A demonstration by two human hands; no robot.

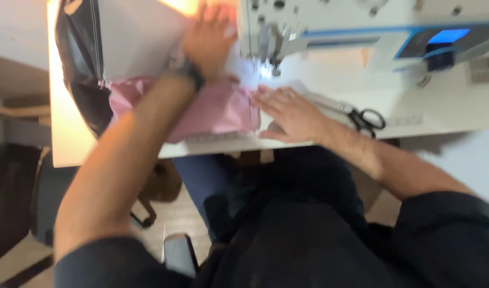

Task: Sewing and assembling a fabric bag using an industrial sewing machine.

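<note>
Both hands lie flat and open, gripping nothing — left hand (pixel 207 42) and right hand (pixel 289 112) press the pink fabric (pixel 212 109) beside the sewing machine (pixel 330 26); even, steady pressure near the needle likely serves best.

Seen from above, we stretch both bare forearms forward from dark rolled sleeves. Our left hand (pixel 208 40) reaches farthest, fingers spread and pressed flat, palm down, a dark band circling its wrist. Our right hand (pixel 288 113) lies nearer the body, also palm down, fingers extended together and pointing left, the wrist bent slightly inward. Neither hand grips anything; both rest open. Motion blur softens the fingertips.
</note>
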